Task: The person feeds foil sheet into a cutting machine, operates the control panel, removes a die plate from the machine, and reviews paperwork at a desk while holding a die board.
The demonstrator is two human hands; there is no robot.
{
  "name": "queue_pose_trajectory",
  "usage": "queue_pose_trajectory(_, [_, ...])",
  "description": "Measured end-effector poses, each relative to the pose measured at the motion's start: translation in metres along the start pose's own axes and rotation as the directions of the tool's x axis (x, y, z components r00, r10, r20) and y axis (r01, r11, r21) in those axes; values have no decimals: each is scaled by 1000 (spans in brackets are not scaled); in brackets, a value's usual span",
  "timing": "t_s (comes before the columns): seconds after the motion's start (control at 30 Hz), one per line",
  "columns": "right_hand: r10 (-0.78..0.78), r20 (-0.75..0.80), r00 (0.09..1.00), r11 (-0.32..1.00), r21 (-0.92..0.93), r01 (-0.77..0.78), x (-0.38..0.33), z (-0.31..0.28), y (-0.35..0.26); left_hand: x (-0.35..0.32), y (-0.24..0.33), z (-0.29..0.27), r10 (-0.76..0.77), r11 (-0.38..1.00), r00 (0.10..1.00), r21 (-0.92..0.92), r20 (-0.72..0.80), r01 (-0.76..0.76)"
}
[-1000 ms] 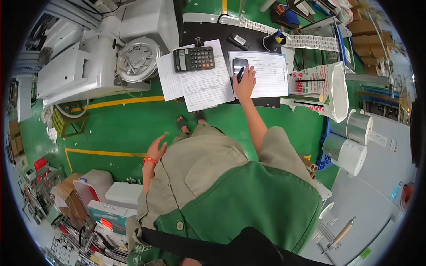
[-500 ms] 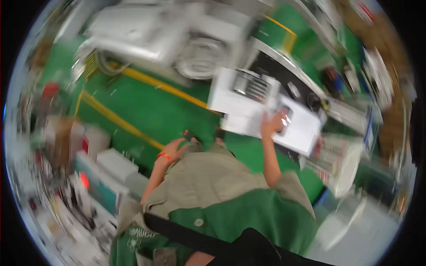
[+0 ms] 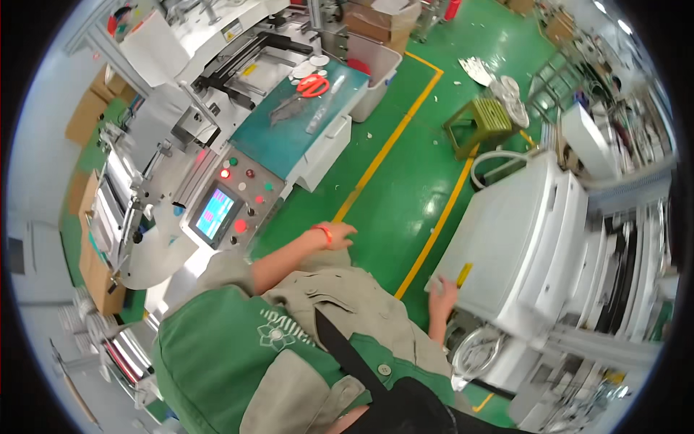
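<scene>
My left hand [image 3: 338, 233] is held out over the green floor, in front of a machine's control panel [image 3: 235, 199] with a lit screen and several buttons. An orange band circles that wrist. Its fingers are stretched loosely, with nothing in them. My right hand [image 3: 442, 295] is beside the near corner of a large white cabinet [image 3: 499, 231], close to a yellow label [image 3: 464, 275] on it. Those fingers are apart and appear to hold nothing; whether they touch the cabinet I cannot tell.
On a teal work mat [image 3: 289, 137] lie orange-handled scissors [image 3: 313, 86] and pale scraps. Behind it stands a grey bin [image 3: 379, 83]. A green-yellow stool [image 3: 481, 123] stands on the floor, which bears yellow lines. A coiled pale hose [image 3: 477, 351] lies beside the cabinet.
My view has swung left, from a bench with white papers to the machine with the panel. My right hand has left the papers and the dark, phone-like object there. My left hand remains empty.
</scene>
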State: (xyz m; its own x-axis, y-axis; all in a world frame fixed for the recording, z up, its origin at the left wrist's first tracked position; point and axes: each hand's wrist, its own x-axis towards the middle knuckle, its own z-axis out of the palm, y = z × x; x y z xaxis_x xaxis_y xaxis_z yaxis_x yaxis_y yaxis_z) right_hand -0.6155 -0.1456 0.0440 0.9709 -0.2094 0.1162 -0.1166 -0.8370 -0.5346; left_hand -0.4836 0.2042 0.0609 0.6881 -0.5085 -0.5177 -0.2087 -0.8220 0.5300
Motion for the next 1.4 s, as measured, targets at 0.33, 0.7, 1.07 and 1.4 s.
queue_pose_trajectory(0.33, [-729, 263, 632, 679, 395, 618, 267, 127, -255, -5, -121, -96, -350, 935, 782, -239, -515, 260])
queue_pose_trajectory(0.7, [-821, 252, 512, 482, 787, 386, 448, 237, -436, 44, -132, -173, -785, 484, 178, -766, -594, -423])
queue_pose_trajectory(1.07, [-887, -396, 236, -298, 883, 362, 535, 141, -725, 115, -92, -237, -776, 612, 116, -785, -620, -95])
queue_pose_trajectory(1.4, [-830, 552, -80, 557, 817, -149, 417, 256, -922, 56, -28, -115, -943, 184, -302, -974, -136, -134])
